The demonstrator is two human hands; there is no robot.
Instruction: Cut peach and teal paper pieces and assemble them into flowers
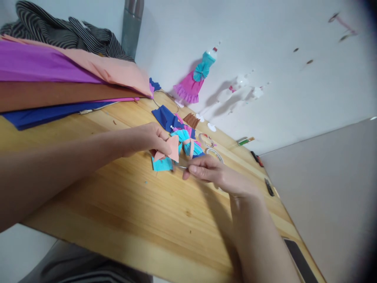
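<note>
Between the thumb and fingers of my left hand [154, 138] is a peach paper piece [174, 148] with pointed corners. My right hand [210, 169] is closed on a thin metallic tool, blurred, whose tip points toward the peach paper; its exact kind cannot be made out. Under my left hand lies a turquoise paper square [162, 164] on the wooden table [165, 220]. Just behind the hands are a turquoise bow-like piece [184, 137] with a peach band and a roll of tape [214, 154], partly hidden by my right hand.
Large folded paper sheets [73, 94] and striped cloth [67, 35] lie at the left, near a grey bottle [132, 29]. Dark blue paper [165, 117] and a small paper dress [196, 76] are farther back. A phone [299, 259] rests at the right edge.
</note>
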